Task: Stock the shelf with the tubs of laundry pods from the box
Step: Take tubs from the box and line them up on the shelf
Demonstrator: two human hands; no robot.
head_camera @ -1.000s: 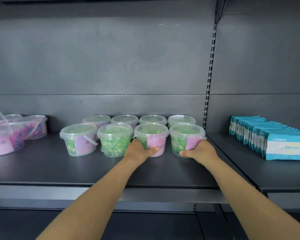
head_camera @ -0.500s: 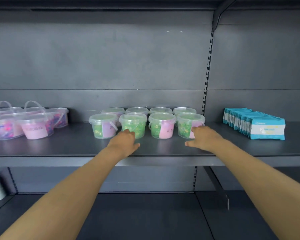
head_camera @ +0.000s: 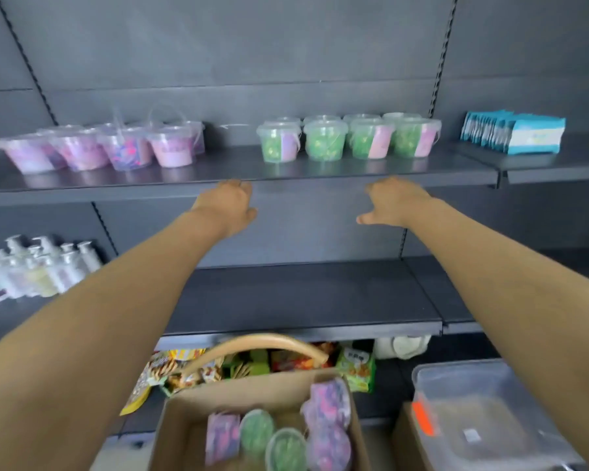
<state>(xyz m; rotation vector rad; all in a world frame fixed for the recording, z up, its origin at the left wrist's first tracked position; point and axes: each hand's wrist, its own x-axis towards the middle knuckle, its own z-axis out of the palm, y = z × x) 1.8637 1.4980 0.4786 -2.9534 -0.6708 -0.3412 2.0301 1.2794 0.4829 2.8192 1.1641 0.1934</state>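
Several clear tubs of green laundry pods stand in two rows on the dark upper shelf, with a group of pink and purple tubs further left. Both my arms stretch forward below the shelf's front edge. My left hand and my right hand hang empty with relaxed fingers, apart from the tubs. At the bottom, an open cardboard box holds more green and purple tubs.
Blue and white packets stand on the shelf section at the right. White pump bottles fill the left of the lower shelf. Snack packs sit on the bottom shelf behind a tan curved handle. A clear plastic bin stands right of the box.
Both hands let go of the front green tubs and drew back below the shelf edge. The view pulled away and tilted down, bringing the box into sight.
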